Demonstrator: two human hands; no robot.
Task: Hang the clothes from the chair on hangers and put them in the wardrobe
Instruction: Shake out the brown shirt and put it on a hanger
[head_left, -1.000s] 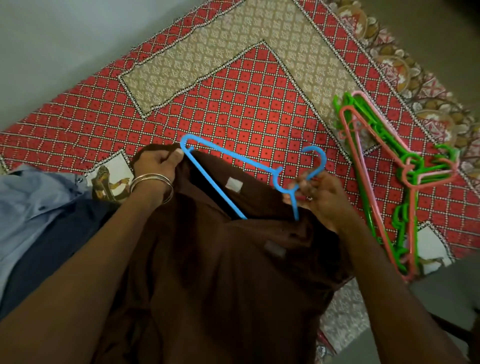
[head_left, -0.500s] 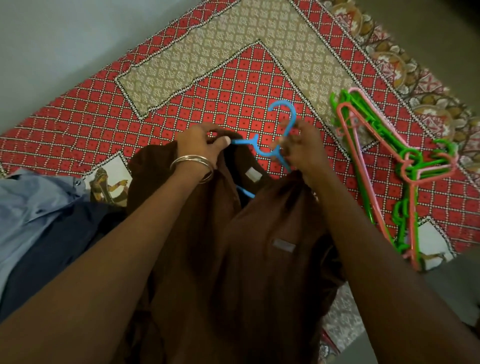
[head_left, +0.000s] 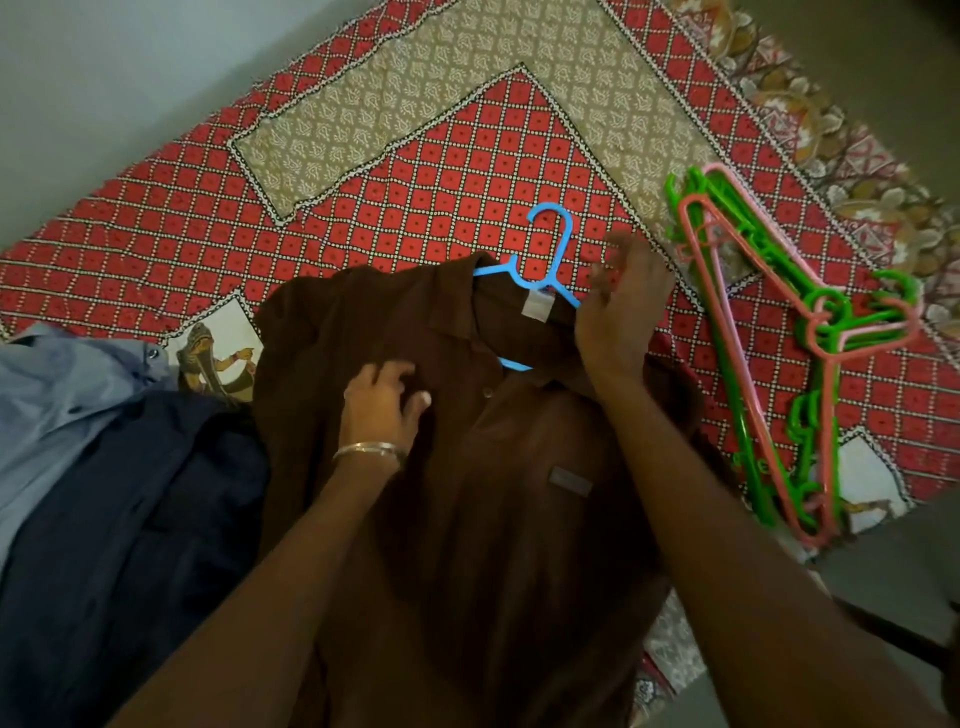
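Surface: red diamond-patterned bedspread (head_left: 415, 218) with a beige patterned band across it, spread over a bed beside a pale wall (head_left: 104, 78).
Brown shirt: brown shirt (head_left: 467, 493) lies front-up on the bedspread, collar toward the far side, a white label showing inside the neck and a small grey patch on the chest.
Blue hanger: blue hanger (head_left: 550, 260) sits inside the shirt's neck; its hook and the top of its shoulders stick out past the collar, and a short piece of its lower bar shows in the neck opening.
Left hand: left hand (head_left: 382, 400) rests flat on the shirt just below the collar, fingers spread and relaxed, grasping nothing; a metal bangle (head_left: 366, 449) circles the wrist.
Right hand: right hand (head_left: 621, 306) hovers at the collar's right edge, just beside the hanger's shoulder, fingers loosely extended; it looks released, though the fingertips are blurred.
Spare hangers: bundle of green and pink hangers (head_left: 769, 332) lies on the bedspread to the right, apart from the shirt.
Other clothes: dark navy garment (head_left: 114, 519) and a light blue shirt (head_left: 62, 384) lie left of the brown one, the navy touching it.
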